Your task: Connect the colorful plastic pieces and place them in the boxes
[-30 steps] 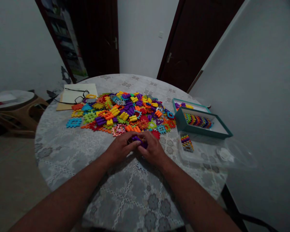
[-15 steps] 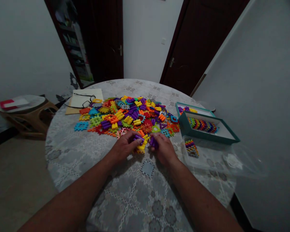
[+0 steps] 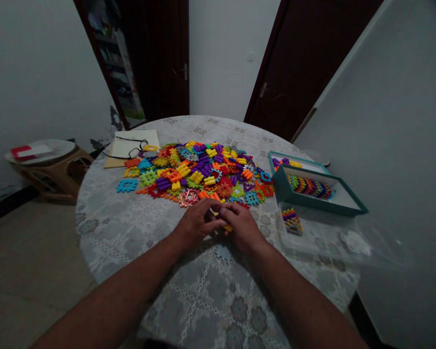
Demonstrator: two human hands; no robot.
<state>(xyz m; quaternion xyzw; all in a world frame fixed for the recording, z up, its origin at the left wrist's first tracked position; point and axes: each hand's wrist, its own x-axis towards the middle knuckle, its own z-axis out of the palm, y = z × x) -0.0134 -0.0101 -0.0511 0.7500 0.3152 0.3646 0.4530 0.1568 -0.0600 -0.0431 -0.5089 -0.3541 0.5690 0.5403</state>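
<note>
Yellow piece (image 3: 228,227), partly hidden, left hand (image 3: 196,225) and right hand (image 3: 242,227) in narrow grip around it, two teal-rimmed containers (image 3: 323,204)

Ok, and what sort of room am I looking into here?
Probably a room in a home, perhaps a dining area: a round table with a patterned tablecloth, dark doors set in plain walls, and a heap of colourful toy pieces.
</note>
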